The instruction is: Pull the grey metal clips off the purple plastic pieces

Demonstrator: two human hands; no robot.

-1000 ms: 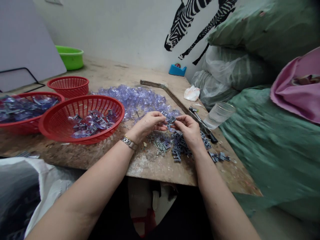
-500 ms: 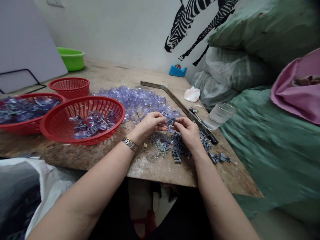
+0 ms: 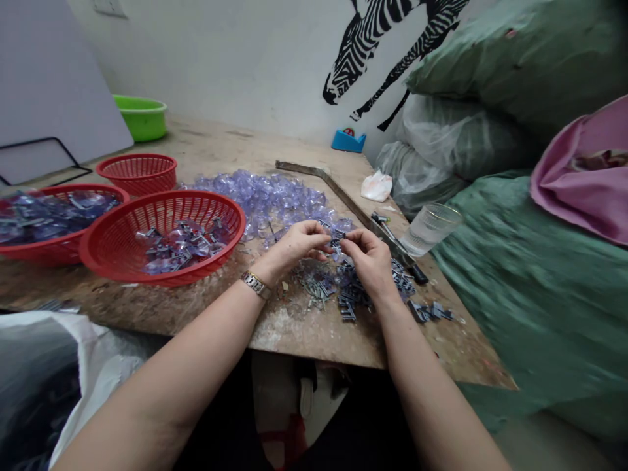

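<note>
My left hand [image 3: 308, 241] and my right hand [image 3: 367, 254] are close together over the table, a small gap between their fingertips. Thumb and fingers of the left are pinched; what they hold, if anything, is too small to make out. The right pinches what looks like a small grey plastic part [image 3: 338, 233] at its fingertips. Below the right hand lies a heap of grey plastic parts [image 3: 347, 306]. Small metal screws or pins [image 3: 316, 288] are scattered under the left. Behind both hands spreads a pile of clear purplish plastic pieces [image 3: 279, 196].
A red basket [image 3: 110, 245] at the left holds clear pieces with grey parts; two more red baskets stand beyond it. A bent metal bar [image 3: 338, 190] crosses the table behind my hands. To the right are a drinking glass [image 3: 430, 229] and green sacks [image 3: 534, 281].
My fingertips have drawn slightly apart, and the left fingers have shifted a little. Baskets, piles and bar stay where they were.
</note>
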